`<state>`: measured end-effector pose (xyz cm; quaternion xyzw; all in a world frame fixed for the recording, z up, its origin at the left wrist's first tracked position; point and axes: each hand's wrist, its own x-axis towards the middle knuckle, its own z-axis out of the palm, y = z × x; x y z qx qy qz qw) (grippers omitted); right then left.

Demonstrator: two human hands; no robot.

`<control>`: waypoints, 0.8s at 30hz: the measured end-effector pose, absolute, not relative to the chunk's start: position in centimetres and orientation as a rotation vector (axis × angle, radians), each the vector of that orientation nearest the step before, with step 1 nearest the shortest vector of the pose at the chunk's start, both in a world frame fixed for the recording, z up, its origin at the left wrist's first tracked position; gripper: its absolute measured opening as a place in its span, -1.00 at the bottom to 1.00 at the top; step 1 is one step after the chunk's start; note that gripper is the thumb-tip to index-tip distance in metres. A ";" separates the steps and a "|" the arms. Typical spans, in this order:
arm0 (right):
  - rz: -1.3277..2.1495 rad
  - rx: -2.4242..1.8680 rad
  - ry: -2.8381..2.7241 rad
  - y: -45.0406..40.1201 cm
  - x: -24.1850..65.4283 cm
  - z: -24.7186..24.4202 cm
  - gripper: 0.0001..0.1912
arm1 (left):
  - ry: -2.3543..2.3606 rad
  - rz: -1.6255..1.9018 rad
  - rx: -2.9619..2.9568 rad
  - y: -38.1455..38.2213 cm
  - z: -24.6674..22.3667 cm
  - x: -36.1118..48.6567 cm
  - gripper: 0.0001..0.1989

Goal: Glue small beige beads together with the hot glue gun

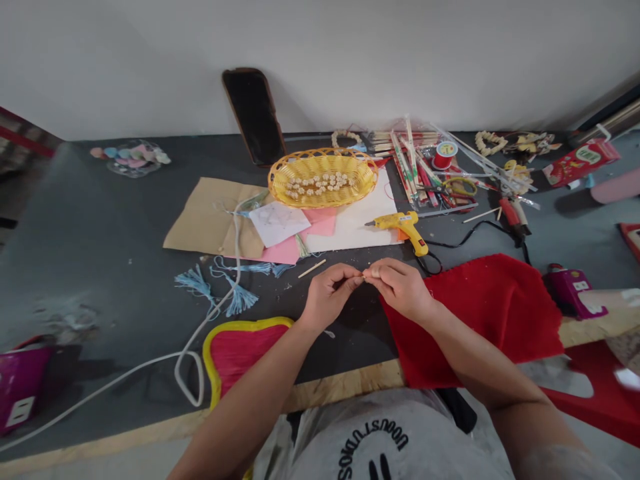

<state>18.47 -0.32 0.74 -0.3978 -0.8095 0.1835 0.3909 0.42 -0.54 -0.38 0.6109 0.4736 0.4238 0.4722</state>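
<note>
Fingertips of my left hand (pixel 333 292) and my right hand (pixel 397 285) meet above the dark tabletop, both closed in a pinch. Between them is something tiny and pale, too small to name. A yellow hot glue gun (pixel 403 225) lies just beyond my right hand. Left of my hands, a thin wooden stick (pixel 312 269) rests on the table. Red felt cloth (pixel 495 313) spreads under my right forearm. A pink panel with a yellow border (pixel 245 350) lies partly beneath my left forearm. Farther back, a yellow woven basket (pixel 325 199) holds small cream flower-like pieces.
Blue tassels (pixel 243 300) and a white cable (pixel 197 333) lie at left. A phone (pixel 255 117) leans on the wall. At back right are scissors (pixel 457 188), red thread (pixel 445 155) and packaged sticks. Purple boxes (pixel 570 290) stand at both sides; another person's arm (pixel 610 300) reaches in.
</note>
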 end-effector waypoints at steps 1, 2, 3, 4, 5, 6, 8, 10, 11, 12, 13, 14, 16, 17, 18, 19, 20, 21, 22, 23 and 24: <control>0.440 -1.007 -2.062 -0.3 18.5 0.7 -0.87 | 1.159 1.036 1.498 -0.5 -0.4 0.4 -0.89; 0.416 -1.000 -2.066 -0.3 18.4 0.7 -0.87 | 1.158 1.034 1.501 -0.6 -0.4 0.4 -0.90; 0.397 -0.990 -2.074 -0.3 18.4 0.8 -0.88 | 1.157 1.034 1.502 -0.6 -0.4 0.4 -0.90; 0.384 -0.979 -2.082 -0.2 18.4 0.8 -0.88 | 1.156 1.032 1.500 -0.6 -0.4 0.4 -0.90; 0.375 -0.969 -2.090 -0.2 18.4 0.9 -0.88 | 1.155 1.029 1.498 -0.6 -0.3 0.3 -0.89; 0.371 -0.961 -2.097 -0.2 18.4 0.9 -0.88 | 1.154 1.025 1.494 -0.6 -0.3 0.3 -0.89; 0.381 -0.957 -2.106 -0.2 18.5 1.0 -0.88 | 1.155 1.018 1.487 -0.6 -0.2 0.3 -0.87; 0.410 -0.958 -2.109 -0.2 18.6 1.0 -0.89 | 1.159 1.008 1.482 -0.6 -0.1 0.3 -0.85; 0.426 -0.958 -2.111 -0.3 18.6 1.0 -0.89 | 1.162 1.002 1.477 -0.6 -0.1 0.3 -0.85; 0.437 -0.958 -2.112 -0.3 18.6 0.9 -0.89 | 1.162 0.996 1.472 -0.6 -0.1 0.3 -0.85; 0.444 -0.958 -2.112 -0.3 18.7 0.9 -0.89 | 1.159 0.992 1.466 -0.6 -0.1 0.3 -0.84; 0.448 -0.959 -2.112 -0.3 18.7 0.9 -0.88 | 1.153 0.989 1.461 -0.6 -0.2 0.4 -0.84; 0.451 -0.960 -2.106 -0.3 18.8 0.8 -0.88 | 1.135 0.984 1.454 -0.6 -0.3 0.3 -0.83; 0.455 -0.959 -2.102 -0.3 18.8 0.8 -0.88 | 1.126 0.982 1.451 -0.6 -0.3 0.3 -0.83; 0.461 -0.958 -2.096 -0.3 18.8 0.8 -0.88 | 1.120 0.979 1.448 -0.6 -0.3 0.3 -0.83; 0.472 -0.958 -2.090 -0.4 18.9 0.8 -0.87 | 1.117 0.976 1.444 -0.6 -0.4 0.3 -0.82; 0.485 -0.959 -2.082 -0.4 18.9 0.9 -0.87 | 1.115 0.975 1.438 -0.6 -0.4 0.3 -0.83; 0.501 -0.962 -2.070 -0.4 18.9 1.0 -0.88 | 1.116 0.974 1.432 -0.6 -0.3 0.3 -0.83; 0.517 -0.966 -2.055 -0.4 19.0 1.1 -0.88 | 1.121 0.975 1.427 -0.6 -0.3 0.3 -0.83; 0.531 -0.969 -2.040 -0.4 19.0 1.2 -0.90 | 1.125 0.973 1.424 -0.6 -0.3 0.3 -0.83; 0.540 -0.971 -2.028 -0.4 19.0 1.3 -0.92 | 1.126 0.973 1.422 -0.6 -0.3 0.3 -0.84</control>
